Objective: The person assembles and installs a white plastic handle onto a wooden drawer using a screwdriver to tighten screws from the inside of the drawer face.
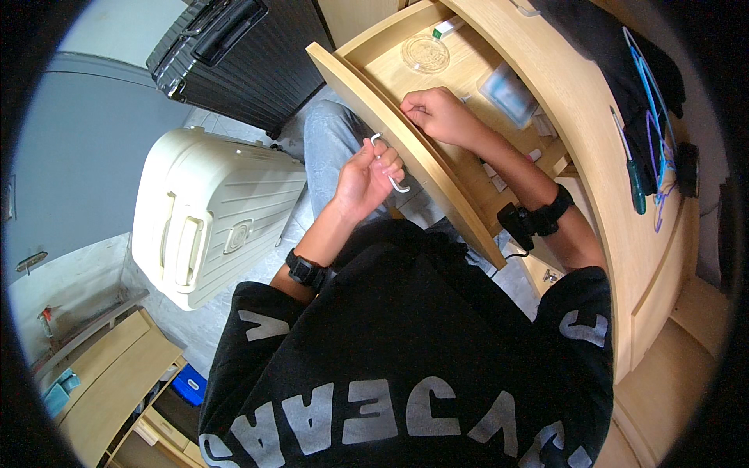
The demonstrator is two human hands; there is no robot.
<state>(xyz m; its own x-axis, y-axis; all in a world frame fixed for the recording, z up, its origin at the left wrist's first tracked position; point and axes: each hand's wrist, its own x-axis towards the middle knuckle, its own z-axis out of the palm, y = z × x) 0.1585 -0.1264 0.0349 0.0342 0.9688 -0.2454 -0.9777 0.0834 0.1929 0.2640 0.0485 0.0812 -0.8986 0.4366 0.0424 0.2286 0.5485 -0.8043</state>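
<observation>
My left hand (367, 175) is closed around a white curved drawer handle (400, 187) at the outer face of the wooden drawer front (351, 87). Whether both handle ends touch the panel, I cannot tell. My right hand (446, 117) is inside the pulled-out drawer, its fingers curled together against the inner side of that front, level with the handle. Anything in those fingertips is hidden. Beyond the right hand, a clear round dish (426, 54), a small green-and-white box (449, 29) and a blue-and-white packet (511, 93) lie on the drawer bottom.
On the wooden top at the right lie a screwdriver (637, 187) with a teal handle and blue and purple hangers (655, 117) by dark cloth. A cream suitcase (226, 210) and a black suitcase (242, 78) stand at the left. A wooden cabinet (117, 374) occupies the lower left.
</observation>
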